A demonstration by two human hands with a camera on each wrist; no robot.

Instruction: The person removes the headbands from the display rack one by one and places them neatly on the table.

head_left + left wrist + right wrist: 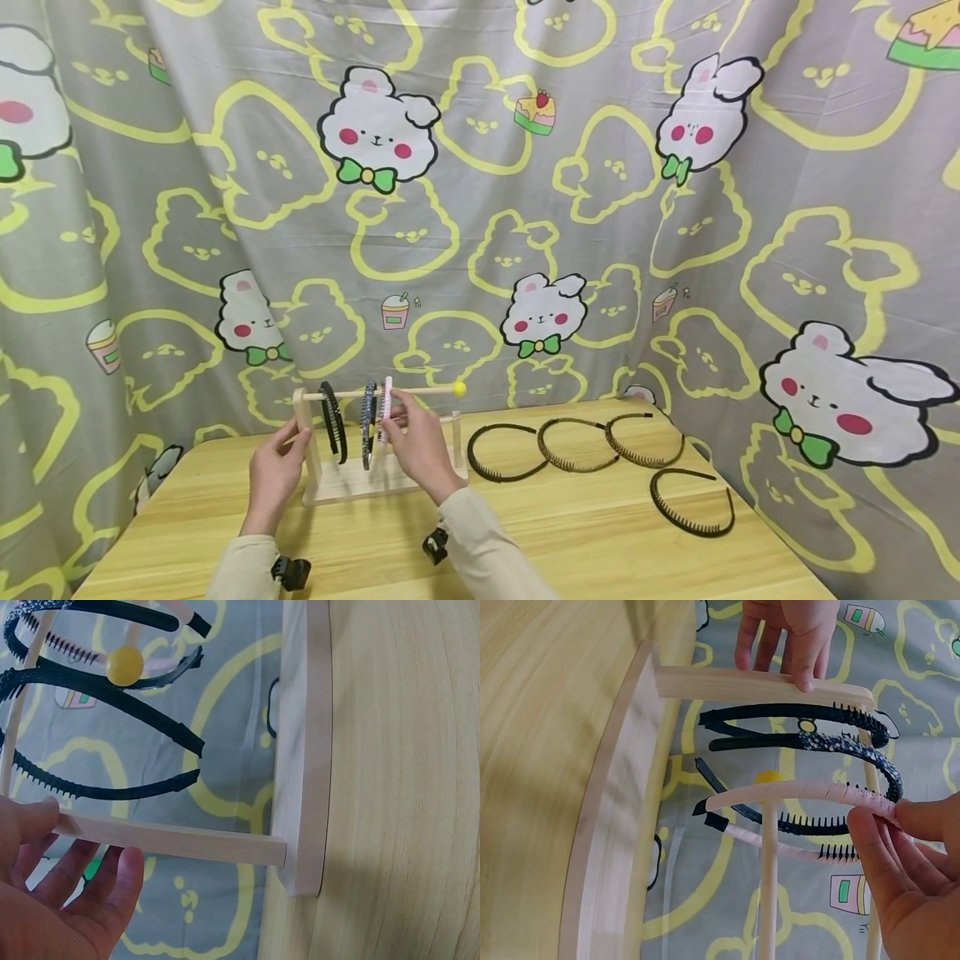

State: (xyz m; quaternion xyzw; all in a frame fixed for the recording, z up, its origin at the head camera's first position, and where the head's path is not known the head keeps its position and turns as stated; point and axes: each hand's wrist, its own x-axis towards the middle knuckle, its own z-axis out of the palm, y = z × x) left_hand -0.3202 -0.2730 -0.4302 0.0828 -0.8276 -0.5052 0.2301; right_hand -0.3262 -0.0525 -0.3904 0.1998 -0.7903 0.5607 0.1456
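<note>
A wooden headband stand (378, 485) stands on the table, with headbands hanging over its upper rod. My left hand (277, 467) holds the stand's left post (176, 838), thumb on one side and fingers on the other. At the rod's right part, my right hand (422, 443) pinches the top of a pink headband (787, 793) between thumb and fingers. Just left of it hangs a dark blue speckled headband (367, 427). A black headband (331, 421) hangs closest to the left post. In the right wrist view the pink band's two dark-tipped ends point away from the hand.
Several dark and brown toothed headbands lie on the table to the right, among them a black one (693, 529) nearest the front. A yellow ball (459, 388) caps the upper rod's right end. A patterned curtain (480, 250) hangs behind the table (570, 525).
</note>
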